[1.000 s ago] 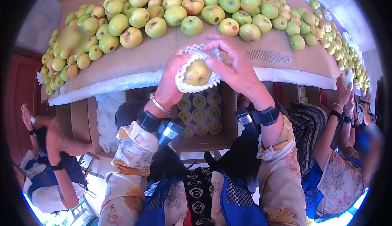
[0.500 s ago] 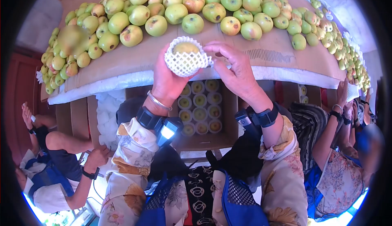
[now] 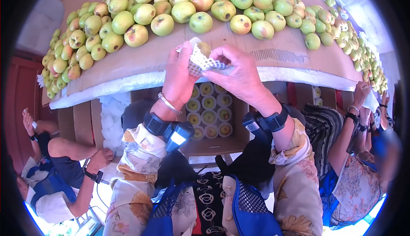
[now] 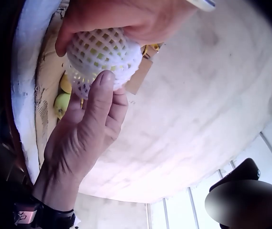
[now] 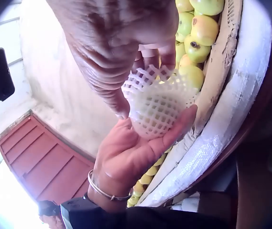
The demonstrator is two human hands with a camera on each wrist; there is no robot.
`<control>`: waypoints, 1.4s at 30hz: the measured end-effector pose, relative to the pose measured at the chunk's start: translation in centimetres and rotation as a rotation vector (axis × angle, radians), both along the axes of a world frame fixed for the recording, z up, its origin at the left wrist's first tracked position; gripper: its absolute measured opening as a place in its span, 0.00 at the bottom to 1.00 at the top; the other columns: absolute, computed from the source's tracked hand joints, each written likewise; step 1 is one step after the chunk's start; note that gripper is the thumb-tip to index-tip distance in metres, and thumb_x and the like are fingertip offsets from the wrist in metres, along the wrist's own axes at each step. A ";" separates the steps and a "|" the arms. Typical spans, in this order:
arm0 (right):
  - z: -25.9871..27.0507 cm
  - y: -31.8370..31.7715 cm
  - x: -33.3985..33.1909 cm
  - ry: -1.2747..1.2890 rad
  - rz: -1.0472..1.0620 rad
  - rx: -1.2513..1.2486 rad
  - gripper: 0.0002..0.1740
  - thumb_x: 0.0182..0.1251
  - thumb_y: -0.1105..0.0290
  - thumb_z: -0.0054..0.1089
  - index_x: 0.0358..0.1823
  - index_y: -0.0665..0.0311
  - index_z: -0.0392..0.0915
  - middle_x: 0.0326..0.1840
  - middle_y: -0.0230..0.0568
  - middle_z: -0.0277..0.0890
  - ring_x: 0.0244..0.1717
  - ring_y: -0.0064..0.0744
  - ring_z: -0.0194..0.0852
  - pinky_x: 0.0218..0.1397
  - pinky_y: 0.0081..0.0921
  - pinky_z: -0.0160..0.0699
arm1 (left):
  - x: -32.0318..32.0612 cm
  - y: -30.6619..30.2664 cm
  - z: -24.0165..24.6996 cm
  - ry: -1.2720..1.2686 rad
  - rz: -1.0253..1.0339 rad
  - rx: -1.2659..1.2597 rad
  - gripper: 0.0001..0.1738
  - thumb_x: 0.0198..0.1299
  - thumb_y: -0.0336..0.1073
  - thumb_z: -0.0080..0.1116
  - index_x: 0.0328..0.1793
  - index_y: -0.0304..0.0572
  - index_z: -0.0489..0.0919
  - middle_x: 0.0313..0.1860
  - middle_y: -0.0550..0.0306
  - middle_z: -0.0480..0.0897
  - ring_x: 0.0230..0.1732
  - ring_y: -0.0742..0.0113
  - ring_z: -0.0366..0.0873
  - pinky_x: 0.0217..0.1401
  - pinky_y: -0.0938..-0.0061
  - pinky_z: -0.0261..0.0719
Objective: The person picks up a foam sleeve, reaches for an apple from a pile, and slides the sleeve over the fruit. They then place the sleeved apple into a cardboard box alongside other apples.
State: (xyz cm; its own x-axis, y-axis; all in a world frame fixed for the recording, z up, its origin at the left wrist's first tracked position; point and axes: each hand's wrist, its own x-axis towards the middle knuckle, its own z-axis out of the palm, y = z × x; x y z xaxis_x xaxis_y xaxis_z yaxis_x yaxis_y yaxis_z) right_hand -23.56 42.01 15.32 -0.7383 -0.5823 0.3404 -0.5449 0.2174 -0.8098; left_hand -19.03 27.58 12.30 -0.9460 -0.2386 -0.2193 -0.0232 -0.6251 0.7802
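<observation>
An apple [image 3: 204, 48] sits in a white foam net sleeve [image 3: 198, 63], held up just over the table's front edge. My left hand [image 3: 177, 76], with a bangle at the wrist, grips the netted apple from the left, its palm cupped under it in the right wrist view. With thumb and fingers, my right hand [image 3: 239, 71] pinches the loose edge of the net on the other side. In the left wrist view the net [image 4: 102, 52] covers most of the apple, and green shows through its holes.
Many apples [image 3: 183, 12] are heaped along the back of the cardboard-covered table [image 3: 171, 52]. Below the edge, a carton [image 3: 218, 146] holds rows of netted apples. White foam nets [image 3: 113, 129] lie left of it. Other people's hands [image 3: 100, 159] are at both sides.
The apple in its net has been turned and tilted between my hands, its net edge now toward the right hand. At the left, another person's hand has lowered.
</observation>
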 end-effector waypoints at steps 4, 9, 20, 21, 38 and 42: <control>-0.3 -0.2 0.3 0.074 -0.032 0.002 0.12 0.45 0.74 0.65 0.31 0.62 0.71 0.27 0.37 0.69 0.29 0.33 0.73 0.30 0.25 0.73 | 0.0 0.4 0.1 -0.010 0.036 0.068 0.21 0.65 0.47 0.45 0.55 0.42 0.63 0.46 0.55 0.74 0.49 0.63 0.74 0.48 0.66 0.76; -0.2 -0.8 0.8 0.519 0.011 -0.018 0.13 0.43 0.72 0.67 0.31 0.60 0.72 0.27 0.36 0.69 0.28 0.37 0.73 0.29 0.25 0.74 | 0.1 -0.2 0.1 0.051 0.031 0.344 0.21 0.65 0.47 0.40 0.55 0.40 0.68 0.51 0.53 0.75 0.52 0.61 0.73 0.55 0.63 0.70; -0.5 -0.2 0.4 0.180 -0.023 -0.123 0.57 0.30 0.55 0.78 0.63 0.68 0.54 0.54 0.49 0.66 0.57 0.40 0.64 0.57 0.38 0.63 | 0.6 -0.2 1.8 0.016 -0.019 0.444 0.22 0.61 0.46 0.38 0.56 0.42 0.71 0.53 0.56 0.76 0.55 0.61 0.72 0.61 0.63 0.66; -1.1 -0.6 0.4 0.138 0.002 -0.078 0.63 0.26 0.53 0.79 0.65 0.69 0.49 0.57 0.51 0.62 0.57 0.46 0.61 0.59 0.40 0.61 | 0.6 0.2 1.7 -0.010 -0.014 0.427 0.23 0.61 0.46 0.37 0.56 0.41 0.71 0.53 0.55 0.75 0.55 0.60 0.72 0.61 0.63 0.66; -0.3 0.3 -1.4 0.533 0.009 -0.036 0.54 0.34 0.62 0.75 0.66 0.63 0.52 0.47 0.47 0.69 0.48 0.45 0.68 0.54 0.36 0.64 | 0.4 -0.4 2.5 -0.008 -0.258 0.197 0.31 0.64 0.56 0.38 0.63 0.39 0.63 0.61 0.52 0.69 0.61 0.59 0.68 0.64 0.60 0.64; -1.1 -0.5 -0.6 0.350 0.055 -0.008 0.53 0.36 0.61 0.75 0.65 0.64 0.54 0.51 0.47 0.68 0.53 0.43 0.67 0.57 0.36 0.63 | 0.8 0.6 1.4 -0.004 -0.215 0.070 0.24 0.63 0.45 0.49 0.60 0.40 0.66 0.55 0.55 0.73 0.56 0.65 0.71 0.60 0.67 0.69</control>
